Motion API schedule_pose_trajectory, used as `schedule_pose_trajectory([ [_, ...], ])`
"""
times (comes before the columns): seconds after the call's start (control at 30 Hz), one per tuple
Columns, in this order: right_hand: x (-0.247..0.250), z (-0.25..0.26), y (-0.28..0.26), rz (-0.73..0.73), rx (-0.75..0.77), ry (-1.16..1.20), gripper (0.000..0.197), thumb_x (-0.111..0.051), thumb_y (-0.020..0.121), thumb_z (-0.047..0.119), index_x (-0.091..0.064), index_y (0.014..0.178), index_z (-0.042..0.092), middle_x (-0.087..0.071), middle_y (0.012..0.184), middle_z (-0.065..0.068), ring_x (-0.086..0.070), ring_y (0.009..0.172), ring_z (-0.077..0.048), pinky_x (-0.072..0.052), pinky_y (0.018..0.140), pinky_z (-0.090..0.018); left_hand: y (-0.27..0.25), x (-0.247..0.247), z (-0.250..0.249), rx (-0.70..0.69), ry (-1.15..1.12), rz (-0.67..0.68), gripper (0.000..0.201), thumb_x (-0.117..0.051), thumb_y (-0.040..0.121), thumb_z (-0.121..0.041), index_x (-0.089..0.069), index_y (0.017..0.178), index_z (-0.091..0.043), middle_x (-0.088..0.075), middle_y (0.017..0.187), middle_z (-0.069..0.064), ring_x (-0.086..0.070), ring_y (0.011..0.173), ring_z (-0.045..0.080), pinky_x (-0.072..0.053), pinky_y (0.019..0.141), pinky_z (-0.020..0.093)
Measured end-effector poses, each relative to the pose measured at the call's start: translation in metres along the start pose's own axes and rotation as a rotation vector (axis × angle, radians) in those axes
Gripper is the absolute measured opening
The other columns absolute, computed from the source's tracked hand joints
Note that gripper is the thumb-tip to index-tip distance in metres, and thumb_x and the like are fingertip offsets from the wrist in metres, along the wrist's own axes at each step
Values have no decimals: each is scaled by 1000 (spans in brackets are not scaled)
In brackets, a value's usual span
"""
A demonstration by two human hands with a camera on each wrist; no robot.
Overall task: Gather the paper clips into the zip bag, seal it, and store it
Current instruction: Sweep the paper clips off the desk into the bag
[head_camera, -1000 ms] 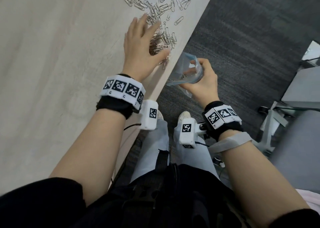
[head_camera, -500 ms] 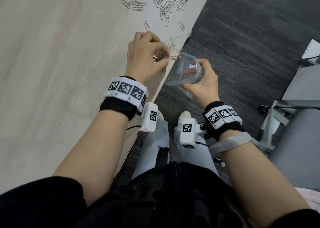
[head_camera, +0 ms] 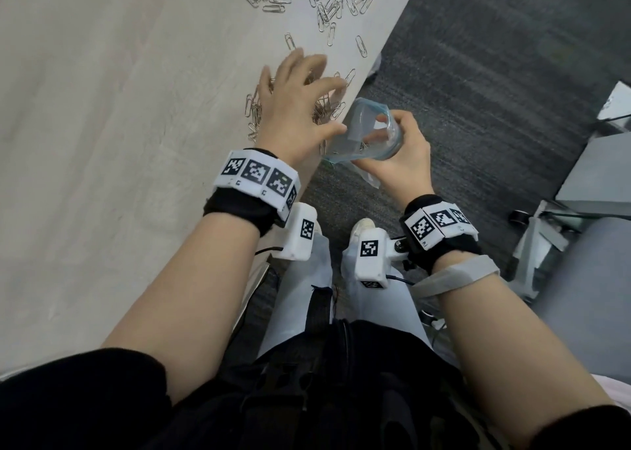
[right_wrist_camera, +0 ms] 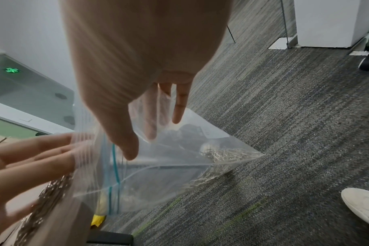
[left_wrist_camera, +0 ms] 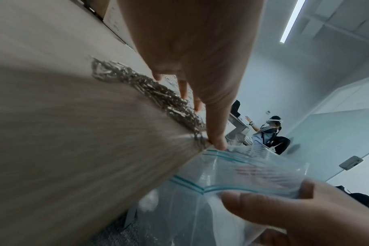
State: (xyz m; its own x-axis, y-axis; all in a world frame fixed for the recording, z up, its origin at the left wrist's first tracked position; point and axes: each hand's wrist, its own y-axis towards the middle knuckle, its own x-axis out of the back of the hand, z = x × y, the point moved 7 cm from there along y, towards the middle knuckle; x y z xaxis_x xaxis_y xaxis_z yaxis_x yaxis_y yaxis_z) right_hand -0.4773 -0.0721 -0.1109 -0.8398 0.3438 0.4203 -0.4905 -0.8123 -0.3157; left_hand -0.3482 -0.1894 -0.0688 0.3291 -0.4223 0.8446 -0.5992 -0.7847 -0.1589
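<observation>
A clear zip bag point(head_camera: 367, 132) with a teal seal hangs just below the table edge, mouth open toward the tabletop. My right hand point(head_camera: 392, 132) grips its rim, thumb outside. In the right wrist view several paper clips point(right_wrist_camera: 217, 164) lie in the bag's point(right_wrist_camera: 169, 158) lower corner. My left hand point(head_camera: 317, 104) lies with fingers spread over a heap of paper clips point(head_camera: 254, 115) at the table edge, its thumb by the bag's mouth. In the left wrist view that heap point(left_wrist_camera: 150, 89) runs as a ridge up to the bag point(left_wrist_camera: 242, 166).
More loose clips point(head_camera: 327, 2) are scattered farther along the beige table point(head_camera: 119, 142), near its edge. Dark carpet point(head_camera: 478, 74) lies below the bag. A chair base with castors point(head_camera: 532, 238) stands at the right. Another person point(left_wrist_camera: 267, 133) is far off.
My left hand raked a bunch of clips toward the table edge with curled fingers, then spread open again over them beside the bag. The right hand held the bag in place.
</observation>
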Motion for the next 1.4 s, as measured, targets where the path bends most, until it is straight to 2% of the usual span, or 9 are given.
schedule_pose_trajectory([
  [0.1,1,2,2,-4,4,1,54,-87,62,29,-49,102,29,-67,86,11,-64,83,-6,-53,79,-28,-1,3,1,-37,-47,-68,44,-73,69,-42,-65,109,-27,-52,125,-1,-38,124,24,-29,102,41],
  [0.2,0,-1,1,-10,-7,0,57,-87,60,33,-50,103,31,-70,89,6,-66,87,-11,-54,83,-37,-7,4,0,-65,-108,-98,33,-73,69,-38,-70,98,-23,-60,113,-1,-45,114,26,-31,95,39],
  [0.3,-3,-4,-4,6,-26,-6,61,-86,57,39,-51,106,30,-71,92,5,-67,89,-13,-54,86,-43,-21,11,5,-49,-113,-196,39,-73,66,-43,-70,99,-25,-61,117,-1,-47,117,27,-28,102,46],
  [0.43,-3,-6,-4,11,-36,-9,63,-85,55,43,-51,106,30,-70,94,4,-67,90,-14,-54,85,-44,-28,14,28,126,-34,-136,82,-71,56,-64,-46,131,-39,-23,153,-2,-9,144,25,7,110,61],
  [0.6,-2,-5,-5,10,-37,-5,67,-85,53,46,-52,108,27,-70,93,4,-67,90,-15,-55,84,-45,-31,0,41,215,100,101,121,-63,50,-78,-4,147,-34,18,155,12,21,141,35,16,106,63],
  [0.8,0,-3,-6,7,-35,-16,69,-86,53,46,-53,110,23,-70,95,4,-67,90,-12,-55,85,-41,-27,-14,24,78,114,124,93,-55,77,-63,-4,147,-30,16,156,14,18,142,32,14,112,51],
  [1.03,0,-1,-5,-3,-21,-13,62,-89,57,38,-53,106,26,-68,86,11,-67,86,-8,-55,84,-39,-26,-21,1,-103,-103,67,56,-57,89,-29,-36,141,-21,-10,156,13,3,145,33,8,114,41],
  [1.2,-2,-1,-5,-5,-12,-4,62,-88,58,35,-54,108,21,-68,88,10,-67,86,-9,-55,84,-39,-26,-28,-15,-166,-186,105,53,-58,88,-12,-41,138,-14,-17,154,14,-2,144,35,6,113,36],
  [1.4,-3,-1,-6,-5,-14,-4,63,-87,58,36,-54,109,19,-69,91,6,-67,86,-11,-55,83,-38,-29,-20,-12,-105,-323,55,58,-65,83,-14,-43,136,-15,-29,152,7,-13,145,25,-8,117,32],
])
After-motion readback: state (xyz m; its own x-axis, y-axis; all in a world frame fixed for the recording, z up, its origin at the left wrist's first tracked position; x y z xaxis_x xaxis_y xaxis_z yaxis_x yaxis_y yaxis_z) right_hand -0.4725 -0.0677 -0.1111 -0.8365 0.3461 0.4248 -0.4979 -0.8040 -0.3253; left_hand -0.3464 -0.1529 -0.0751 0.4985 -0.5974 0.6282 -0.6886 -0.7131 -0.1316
